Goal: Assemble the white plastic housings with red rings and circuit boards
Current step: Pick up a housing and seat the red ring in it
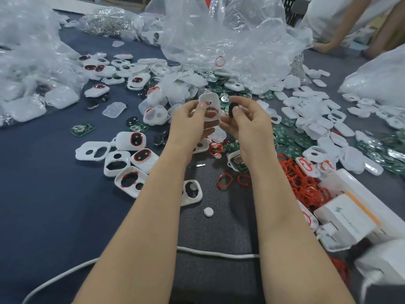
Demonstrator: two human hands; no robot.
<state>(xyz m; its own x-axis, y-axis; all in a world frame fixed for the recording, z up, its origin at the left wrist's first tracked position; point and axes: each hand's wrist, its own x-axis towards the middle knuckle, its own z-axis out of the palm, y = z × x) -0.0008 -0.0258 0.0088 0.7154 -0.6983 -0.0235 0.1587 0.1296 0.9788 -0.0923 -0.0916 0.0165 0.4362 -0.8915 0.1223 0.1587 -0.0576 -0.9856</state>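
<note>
My left hand point(190, 121) grips a white plastic housing point(210, 107) upright above the table, a red ring showing in its lower opening. My right hand point(247, 121) pinches a small dark round piece point(233, 108) just right of the housing, a short gap apart. Housings with red rings point(137, 138) lie at my left, empty white housings point(93, 151) beside them. Loose red rings point(224, 180) lie between my forearms, and a heap of them point(302, 183) lies at the right. Green circuit boards point(82, 128) are scattered, many point(291, 148) at the right.
Crumpled clear plastic bags point(230, 40) of parts rise at the back and left. White boxes point(346, 218) sit at the right edge. A white cable point(214, 253) crosses the near table. Another person's arm point(341, 31) reaches in at the top right. A small white disc point(208, 212) lies near.
</note>
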